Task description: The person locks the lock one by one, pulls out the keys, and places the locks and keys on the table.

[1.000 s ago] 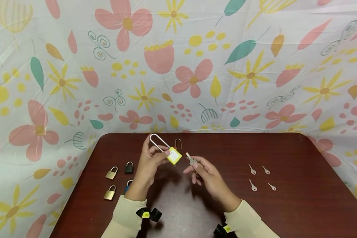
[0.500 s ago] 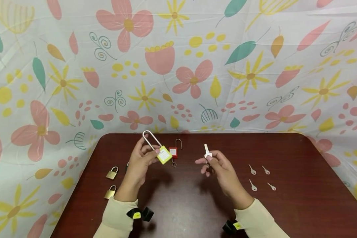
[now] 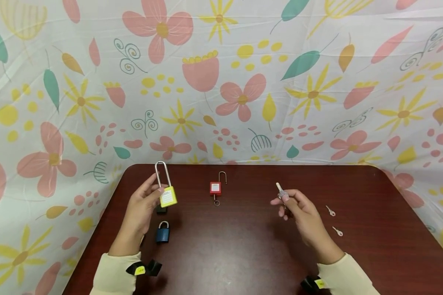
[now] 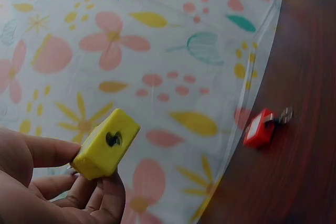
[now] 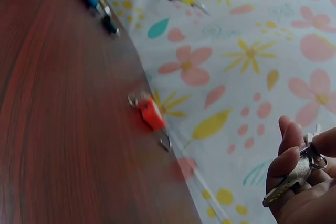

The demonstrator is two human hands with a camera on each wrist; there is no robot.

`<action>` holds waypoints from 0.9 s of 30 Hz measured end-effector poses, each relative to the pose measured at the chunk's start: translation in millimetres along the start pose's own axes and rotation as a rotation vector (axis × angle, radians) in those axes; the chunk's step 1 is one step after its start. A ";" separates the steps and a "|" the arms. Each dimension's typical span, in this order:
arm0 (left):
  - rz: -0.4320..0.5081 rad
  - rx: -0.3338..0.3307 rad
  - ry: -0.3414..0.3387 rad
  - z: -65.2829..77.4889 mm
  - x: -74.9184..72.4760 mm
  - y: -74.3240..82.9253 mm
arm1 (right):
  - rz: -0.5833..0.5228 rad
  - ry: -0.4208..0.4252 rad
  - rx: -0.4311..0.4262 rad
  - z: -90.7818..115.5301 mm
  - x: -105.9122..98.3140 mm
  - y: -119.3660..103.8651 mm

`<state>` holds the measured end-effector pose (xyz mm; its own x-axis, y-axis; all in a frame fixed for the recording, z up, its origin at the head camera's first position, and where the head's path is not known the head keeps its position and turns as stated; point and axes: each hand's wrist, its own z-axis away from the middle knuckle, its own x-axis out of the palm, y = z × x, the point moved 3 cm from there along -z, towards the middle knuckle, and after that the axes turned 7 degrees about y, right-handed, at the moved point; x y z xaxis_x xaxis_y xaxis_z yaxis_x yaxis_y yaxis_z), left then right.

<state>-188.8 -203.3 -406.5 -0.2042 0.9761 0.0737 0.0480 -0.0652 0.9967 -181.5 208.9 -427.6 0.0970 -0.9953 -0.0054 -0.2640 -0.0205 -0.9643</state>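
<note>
My left hand (image 3: 142, 205) holds a yellow padlock (image 3: 167, 197) by its body, thumb on the front label, with the long shackle pointing up. In the left wrist view the underside of the yellow padlock (image 4: 107, 142) shows a dark keyhole. My right hand (image 3: 302, 213) pinches a key (image 3: 281, 191) with its blade up. The right wrist view shows keys (image 5: 294, 179) on a small ring between those fingers. Between the hands, a red padlock (image 3: 215, 188) lies on the table, its shackle open and a key with a ring (image 3: 216, 202) at its bottom.
A blue padlock (image 3: 163, 232) lies right of my left forearm. A black padlock (image 3: 161, 209) is partly hidden under the yellow one. Two small keys (image 3: 330, 211) show on the right of the dark wooden table (image 3: 240, 254). A floral cloth (image 3: 243, 61) hangs behind.
My hands have moved apart: the left carries the yellow padlock left and turns it more upright, the right takes the key right. The red padlock is uncovered; brass padlocks are now nearly hidden.
</note>
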 end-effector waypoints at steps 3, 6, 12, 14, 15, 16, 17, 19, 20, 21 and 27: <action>-0.007 -0.003 0.026 -0.1 -17.5 -2.3 | 0.013 0.008 -0.009 3.2 -12.2 1.5; -0.025 -0.009 0.056 -0.3 -35.7 -5.1 | 0.049 0.030 0.003 7.0 -23.6 2.9; -0.111 -0.017 0.095 1.3 -71.0 -11.2 | 0.127 0.088 0.070 15.3 -43.2 5.3; -0.142 -0.020 0.111 2.3 -81.1 -12.6 | 0.128 0.105 0.098 18.1 -48.8 7.1; -0.152 -0.022 0.115 2.8 -85.8 -13.2 | 0.124 0.112 0.113 19.5 -51.3 8.0; -0.166 -0.026 0.121 3.4 -90.1 -13.9 | 0.122 0.120 0.126 20.8 -54.0 9.0; -0.174 -0.032 0.123 3.9 -94.2 -15.1 | 0.111 0.125 0.136 22.1 -56.4 9.7; -0.186 -0.043 0.125 5.1 -101.0 -18.0 | 0.101 0.137 0.152 24.9 -61.1 10.7; -0.198 -0.051 0.126 5.9 -104.2 -19.9 | 0.091 0.141 0.153 26.4 -63.1 10.9; -0.209 -0.057 0.126 6.7 -107.1 -22.1 | 0.090 0.146 0.151 27.7 -65.0 10.8; -0.287 -0.108 0.141 8.7 -124.1 -36.8 | 0.086 0.131 0.087 34.6 -73.8 10.2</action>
<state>-156.7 -320.2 -452.6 -0.3277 0.9203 -0.2137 -0.1332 0.1789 0.9748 -158.1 285.4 -446.2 -0.0500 -0.9969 -0.0599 -0.1811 0.0681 -0.9811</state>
